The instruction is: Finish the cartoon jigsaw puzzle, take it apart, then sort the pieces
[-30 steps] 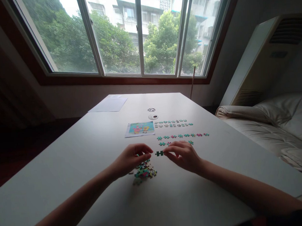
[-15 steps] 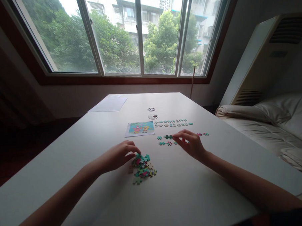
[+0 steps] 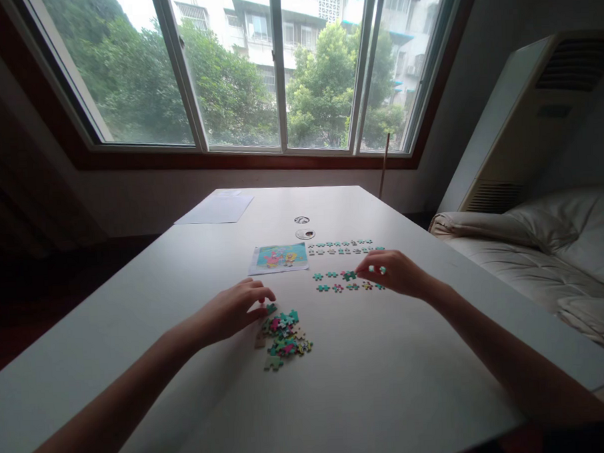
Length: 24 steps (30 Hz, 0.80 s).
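My left hand (image 3: 238, 307) is curled at the far left edge of a loose heap of jigsaw puzzle pieces (image 3: 286, 331). Its thumb and forefinger close on a green puzzle piece (image 3: 271, 308), slightly apart from the heap. To the right, my right hand (image 3: 391, 272) pinches a dark green puzzle piece (image 3: 349, 276) among the laid-out pieces, low over the table. Its palm hides part of these rows. Beyond the hands lies a picture sheet (image 3: 278, 258) showing two cartoon figures, a pink one and a yellow one, on blue.
Two rows of pieces (image 3: 340, 247) run right of the picture sheet, with two nearer rows (image 3: 338, 288) below. The white table (image 3: 190, 405) carries two round inserts (image 3: 305, 234) and papers (image 3: 216, 208) at its far left. A sofa (image 3: 527, 243) stands at right.
My right hand has shifted right along the row with its dark green piece. My left hand has drawn slightly back from the heap, bringing a green piece away from it.
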Motion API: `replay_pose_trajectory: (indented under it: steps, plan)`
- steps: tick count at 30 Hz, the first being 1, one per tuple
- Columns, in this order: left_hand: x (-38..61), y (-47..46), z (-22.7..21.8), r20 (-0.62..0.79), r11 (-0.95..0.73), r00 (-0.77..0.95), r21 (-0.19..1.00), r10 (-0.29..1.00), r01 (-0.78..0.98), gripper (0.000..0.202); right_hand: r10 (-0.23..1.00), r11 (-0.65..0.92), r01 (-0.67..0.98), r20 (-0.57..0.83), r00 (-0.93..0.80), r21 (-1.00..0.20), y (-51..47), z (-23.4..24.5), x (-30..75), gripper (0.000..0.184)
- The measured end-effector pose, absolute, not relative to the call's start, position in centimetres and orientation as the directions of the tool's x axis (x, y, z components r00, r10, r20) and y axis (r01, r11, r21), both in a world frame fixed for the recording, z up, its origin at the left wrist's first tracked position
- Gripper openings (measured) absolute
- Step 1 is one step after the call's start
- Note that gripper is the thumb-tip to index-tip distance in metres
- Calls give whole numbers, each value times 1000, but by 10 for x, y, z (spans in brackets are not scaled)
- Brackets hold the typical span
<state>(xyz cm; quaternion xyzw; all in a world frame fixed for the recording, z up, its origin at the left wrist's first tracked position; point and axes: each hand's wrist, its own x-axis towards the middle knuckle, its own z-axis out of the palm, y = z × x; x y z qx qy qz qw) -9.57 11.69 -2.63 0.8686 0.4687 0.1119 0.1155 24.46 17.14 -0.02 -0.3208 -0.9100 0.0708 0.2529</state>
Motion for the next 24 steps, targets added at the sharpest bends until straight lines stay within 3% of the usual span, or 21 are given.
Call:
replay_pose_trajectory:
  steps: [5, 11, 24]
  plan:
    - [-96, 117, -26, 76, -538, 548, 345, 833, 770, 24, 801, 579, 732, 81, -593, -359, 195, 8, 300, 25]
    - [-99, 119, -28, 54, -526, 546, 362, 836, 769, 24, 827, 435, 784, -147, -542, -444, 213, -11, 336, 29]
    - [-101, 120, -27, 62, -522, 526, 272, 848, 809, 20, 843, 379, 813, -197, -500, -441, 213, -13, 339, 30]
